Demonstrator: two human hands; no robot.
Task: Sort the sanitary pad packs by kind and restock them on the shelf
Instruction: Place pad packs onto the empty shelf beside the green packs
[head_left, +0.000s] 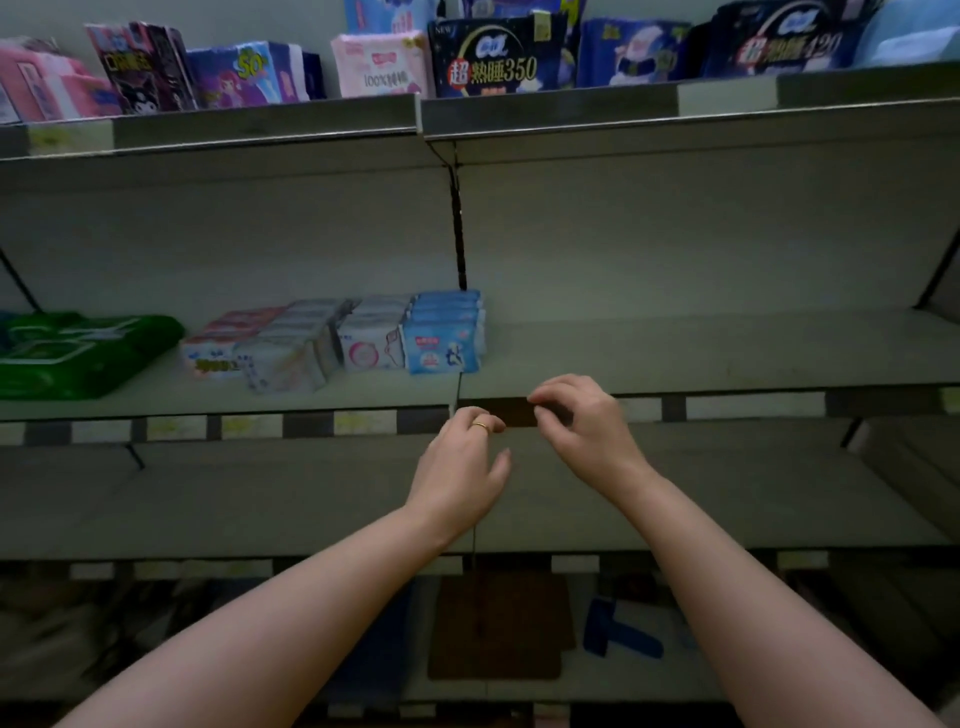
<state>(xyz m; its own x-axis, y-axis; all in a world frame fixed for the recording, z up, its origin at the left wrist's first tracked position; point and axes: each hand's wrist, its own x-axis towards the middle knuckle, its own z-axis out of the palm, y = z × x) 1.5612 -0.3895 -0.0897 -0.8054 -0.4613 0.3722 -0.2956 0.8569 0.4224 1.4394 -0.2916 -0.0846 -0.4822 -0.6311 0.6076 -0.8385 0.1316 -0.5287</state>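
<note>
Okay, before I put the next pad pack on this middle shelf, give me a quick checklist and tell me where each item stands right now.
1. Room on the grey metal middle shelf, right bay: ok, no packs stand there.
2. Pack in hand: not ok. The left hand and right hand hold none; both are at the dark label strip on the shelf's front edge.
3. Strip seated in its rail: cannot tell.
4. Kinds kept apart: ok. The light blue packs form one row beside the white and pink packs.
5. Pale price labels readable: cannot tell, blurred.
</note>
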